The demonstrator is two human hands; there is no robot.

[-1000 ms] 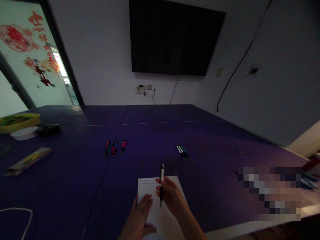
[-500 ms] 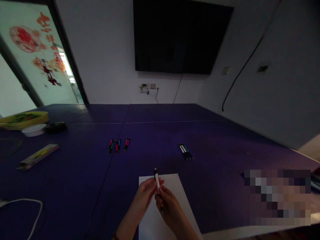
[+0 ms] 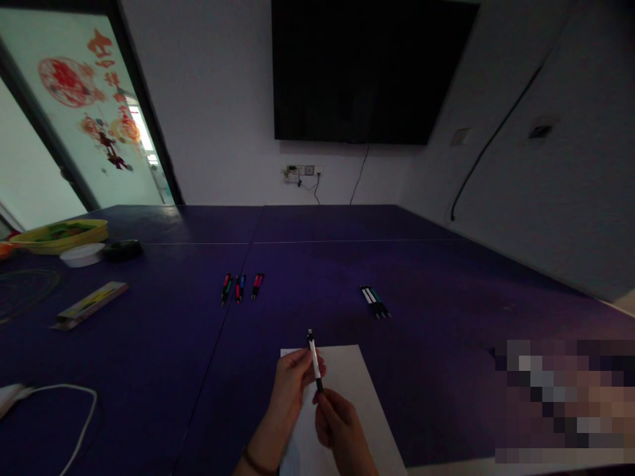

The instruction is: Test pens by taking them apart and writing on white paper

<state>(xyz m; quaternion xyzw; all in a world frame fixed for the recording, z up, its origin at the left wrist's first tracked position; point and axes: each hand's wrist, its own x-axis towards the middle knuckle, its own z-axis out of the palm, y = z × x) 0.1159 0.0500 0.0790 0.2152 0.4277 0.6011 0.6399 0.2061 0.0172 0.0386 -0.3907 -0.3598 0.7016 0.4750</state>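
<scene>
A white-and-black pen (image 3: 315, 359) is held upright at a slight tilt above a sheet of white paper (image 3: 347, 377). My left hand (image 3: 292, 383) grips its upper barrel between thumb and fingers. My right hand (image 3: 340, 423) is closed lower down, pinching the pen's dark bottom end; the very tip is hidden by the fingers. Beyond the paper, to the right, lies a row of pens (image 3: 375, 302) with white and green barrels. Further left are several red, green and blue pens (image 3: 241, 288) in small groups.
A long box (image 3: 92, 305), a white bowl (image 3: 82, 255), a black round object (image 3: 123, 249) and a yellow basket (image 3: 99, 231) stand at the left of the purple table (image 3: 307, 264). A white cable (image 3: 92, 410) curls at the near left. The right front corner is blurred out.
My right hand has slid down the pen to its bottom end, uncovering more of the barrel. My left hand stays on the upper part. The view has shifted slightly left.
</scene>
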